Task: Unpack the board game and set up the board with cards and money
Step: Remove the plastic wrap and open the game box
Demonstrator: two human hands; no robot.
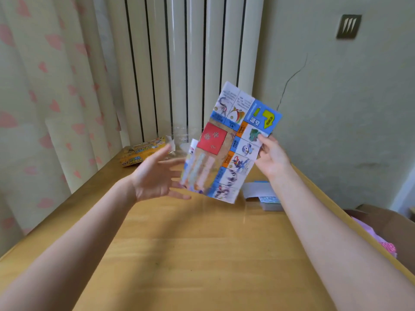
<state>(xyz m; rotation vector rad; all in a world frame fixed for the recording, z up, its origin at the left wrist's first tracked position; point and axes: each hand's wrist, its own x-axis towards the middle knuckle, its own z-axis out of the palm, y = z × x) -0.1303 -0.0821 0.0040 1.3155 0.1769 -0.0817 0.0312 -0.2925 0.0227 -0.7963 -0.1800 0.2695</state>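
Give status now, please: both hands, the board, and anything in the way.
Right hand pinches folded board in the air. Left hand open, fingers spread beside it. Card stack and yellow box sit on table.

heart-print curtain (45, 97), white radiator (179, 63), cracked pale wall (336, 97), wooden table (190, 254)
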